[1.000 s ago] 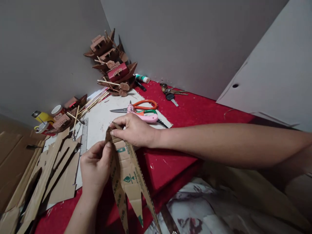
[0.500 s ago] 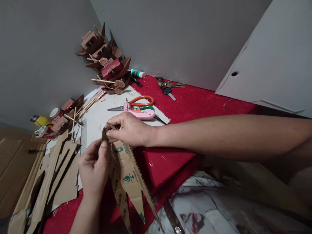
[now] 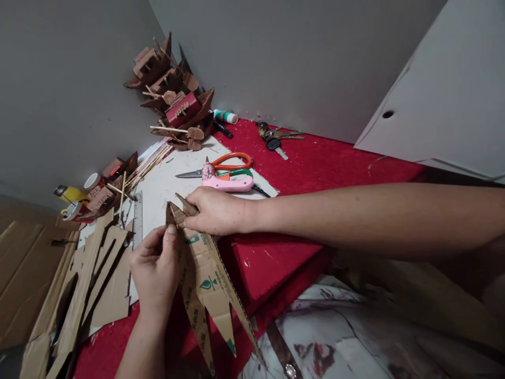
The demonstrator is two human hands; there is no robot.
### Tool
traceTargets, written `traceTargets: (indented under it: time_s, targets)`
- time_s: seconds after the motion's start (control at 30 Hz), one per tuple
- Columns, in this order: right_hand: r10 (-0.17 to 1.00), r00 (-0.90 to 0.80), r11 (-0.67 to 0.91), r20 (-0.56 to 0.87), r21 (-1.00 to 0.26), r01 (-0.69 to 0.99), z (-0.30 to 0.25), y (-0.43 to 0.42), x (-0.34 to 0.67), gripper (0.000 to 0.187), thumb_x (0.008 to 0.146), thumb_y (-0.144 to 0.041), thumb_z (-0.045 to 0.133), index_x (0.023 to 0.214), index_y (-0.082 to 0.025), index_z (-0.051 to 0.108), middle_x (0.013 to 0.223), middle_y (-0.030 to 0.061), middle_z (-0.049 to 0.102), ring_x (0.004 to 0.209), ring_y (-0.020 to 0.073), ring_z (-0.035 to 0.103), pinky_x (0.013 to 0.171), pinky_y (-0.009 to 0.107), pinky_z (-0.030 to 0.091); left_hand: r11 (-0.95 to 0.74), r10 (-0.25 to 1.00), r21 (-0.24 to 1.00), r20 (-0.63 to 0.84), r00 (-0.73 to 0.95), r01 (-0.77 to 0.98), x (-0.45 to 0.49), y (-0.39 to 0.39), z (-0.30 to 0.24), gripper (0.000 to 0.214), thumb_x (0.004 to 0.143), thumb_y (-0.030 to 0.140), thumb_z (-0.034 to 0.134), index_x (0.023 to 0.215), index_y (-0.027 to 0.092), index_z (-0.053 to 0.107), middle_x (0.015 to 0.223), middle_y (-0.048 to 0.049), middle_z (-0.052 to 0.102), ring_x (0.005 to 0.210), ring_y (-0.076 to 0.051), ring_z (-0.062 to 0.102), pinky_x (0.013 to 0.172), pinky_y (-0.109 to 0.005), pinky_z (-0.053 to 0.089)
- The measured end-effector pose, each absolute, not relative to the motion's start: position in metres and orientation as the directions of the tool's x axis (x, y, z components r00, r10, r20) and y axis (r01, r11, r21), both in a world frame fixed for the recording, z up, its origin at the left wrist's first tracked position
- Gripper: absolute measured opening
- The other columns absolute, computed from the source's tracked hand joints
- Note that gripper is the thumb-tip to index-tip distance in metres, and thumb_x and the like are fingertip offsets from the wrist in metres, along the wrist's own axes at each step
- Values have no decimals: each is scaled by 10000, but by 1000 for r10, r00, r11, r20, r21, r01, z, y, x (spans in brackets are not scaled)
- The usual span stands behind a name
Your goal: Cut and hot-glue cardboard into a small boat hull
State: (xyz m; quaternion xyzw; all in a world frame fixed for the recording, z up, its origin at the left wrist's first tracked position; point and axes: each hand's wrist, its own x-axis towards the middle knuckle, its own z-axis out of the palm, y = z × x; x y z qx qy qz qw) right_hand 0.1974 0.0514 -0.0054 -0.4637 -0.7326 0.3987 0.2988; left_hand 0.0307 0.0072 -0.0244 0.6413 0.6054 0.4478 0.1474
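Both hands grip the far end of a folded cardboard piece (image 3: pixel 215 279) with long pointed ends and green print. My left hand (image 3: pixel 158 260) pinches its left flap between thumb and fingers. My right hand (image 3: pixel 215 210) is closed on the right flap, its fingers partly hidden behind the cardboard. Between the hands the pointed tips stand a little apart. The near points hang over the table's front edge, towards the lap. Just beyond my right hand lie a pink glue gun (image 3: pixel 229 181) and scissors (image 3: pixel 232 160) with orange and green handles.
Brown model boats (image 3: pixel 183 110) stand stacked against the wall. Cut cardboard strips (image 3: pixel 90 268), a ruler (image 3: pixel 138 218) and thin sticks (image 3: pixel 152 160) lie at the left. Keys (image 3: pixel 276 145) and a glue stick (image 3: pixel 226 116) are at the back of the red-covered table (image 3: pixel 311 163).
My right hand has shifted slightly on its flap, and the gap between the cardboard's far tips shows wider. My left hand keeps its pinch. The whole view has moved slightly.
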Motion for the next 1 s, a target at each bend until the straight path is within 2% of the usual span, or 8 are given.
traceTargets:
  time_s: [0.43,0.63,0.8,0.9,1.0]
  targets:
    - [900,-433,223,59,-914,338,-6,53,195,281,791,-83,604,577,-158,437,539,-69,394,533,66,370,514,210,273,-247,893,690,434,-116,680,35,6,-28,230,825,357,657,832,156,767,658,-2,698,594,-133,575,558,-209,433]
    - [904,-425,208,34,-905,370,-8,56,194,244,786,-86,597,584,-145,474,543,-64,403,544,68,375,512,211,261,-272,900,688,430,-77,673,35,11,-30,257,839,357,630,765,140,746,564,15,601,555,-127,507,547,-218,406]
    - [910,-413,199,25,-902,384,-10,57,189,148,756,-106,629,624,-122,563,570,-55,455,573,81,419,527,203,295,-248,943,738,333,-19,627,31,13,-24,305,855,401,607,750,143,732,562,25,561,543,-117,470,515,-214,369]
    - [903,-428,212,34,-902,376,-8,56,188,106,763,-100,619,659,-112,599,591,-50,472,580,81,437,528,194,308,-233,950,774,311,-33,589,28,13,-19,342,870,452,582,813,150,732,597,21,591,571,-126,513,540,-214,397]
    - [895,-446,207,17,-902,380,-6,53,189,81,760,-104,638,681,-106,624,592,-49,464,583,82,435,528,188,313,-228,944,809,319,-79,542,22,14,-19,401,866,505,572,907,144,742,730,-20,690,722,-174,629,665,-242,479]
